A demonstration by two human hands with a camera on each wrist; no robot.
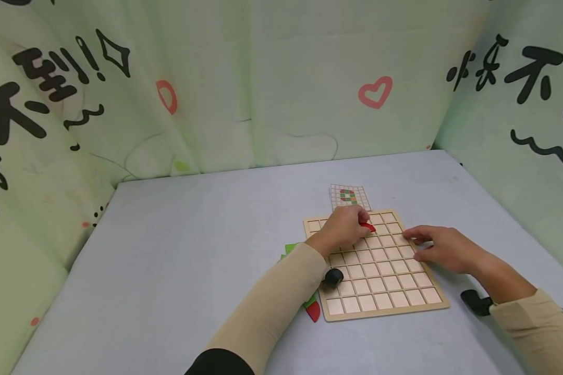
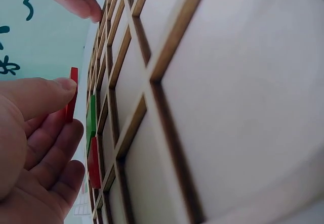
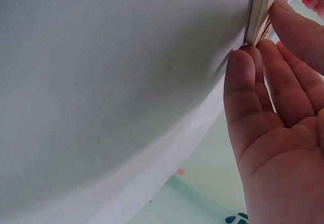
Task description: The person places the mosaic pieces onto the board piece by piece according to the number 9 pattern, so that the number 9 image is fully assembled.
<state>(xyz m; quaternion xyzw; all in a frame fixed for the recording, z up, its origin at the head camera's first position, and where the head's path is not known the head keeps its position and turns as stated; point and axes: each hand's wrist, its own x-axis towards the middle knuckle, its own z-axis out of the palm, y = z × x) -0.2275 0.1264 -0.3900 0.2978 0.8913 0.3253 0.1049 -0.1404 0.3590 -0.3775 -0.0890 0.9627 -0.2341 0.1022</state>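
My left hand [image 1: 344, 226] is over the upper part of a wooden grid board [image 1: 384, 311]. Between its thumb and fingers it pinches a small red piece [image 2: 74, 95], standing on edge in the left wrist view. Just beyond those fingers, a green piece [image 2: 91, 123] and another red piece [image 2: 94, 163] sit on the grid; from the head they are hidden behind the hand. At the board's right edge, my right hand [image 1: 445, 247] touches the frame with its thumb and fingertips, the fingers fairly straight in the right wrist view.
A printed grid card [image 1: 349, 195] with a coloured pattern lies behind the board. Green pieces [image 1: 291, 248] and a red piece [image 1: 313, 311] lie along the board's left side, partly covered by the left sleeve. Patterned curtains [image 1: 281, 88] surround the white table [image 1: 192, 234].
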